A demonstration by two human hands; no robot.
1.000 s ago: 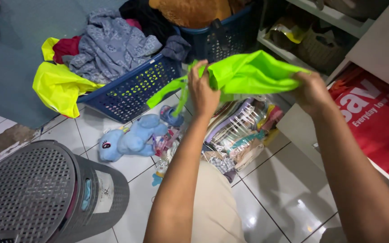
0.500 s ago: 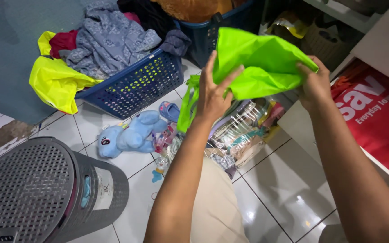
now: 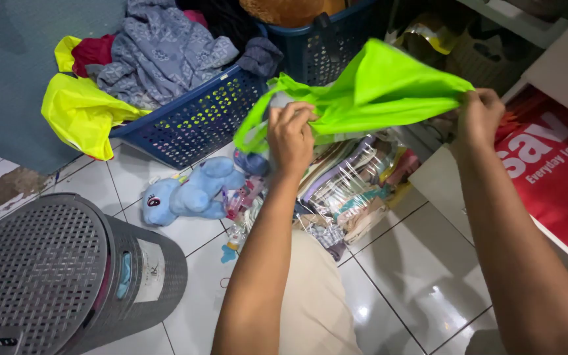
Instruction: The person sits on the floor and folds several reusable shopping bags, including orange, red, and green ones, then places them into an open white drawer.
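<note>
1. Left hand (image 3: 292, 135): closed in a pinch on one end of the bright green fabric bag (image 3: 376, 92), fingers curled over the gathered cloth.
2. Right hand (image 3: 480, 117): closed on the opposite corner of the bag, knuckles up, so the cloth spans between the two hands and rises to a peak above the line joining them.
3. Bag strap (image 3: 252, 128): a green loop hanging down and outward from the left hand's side.
4. Clear plastic-wrapped bundle of coloured items (image 3: 353, 181): on the tiled floor (image 3: 422, 276) directly below the stretched bag, between the two forearms.
5. Blue plush toy (image 3: 189, 194): on the floor just below and outward of the left hand.
6. Blue laundry basket (image 3: 198, 121): beyond the left hand, tilted, heaped with grey patterned clothing (image 3: 165, 56) and a yellow garment (image 3: 80, 115) spilling over its rim.
7. Dark blue basket (image 3: 327, 46): beyond the bag, behind its peak.
8. Grey perforated hamper (image 3: 54, 276): well apart from the left hand, nearer the person.
9. Red bag (image 3: 553, 177): just outward of the right forearm.
</note>
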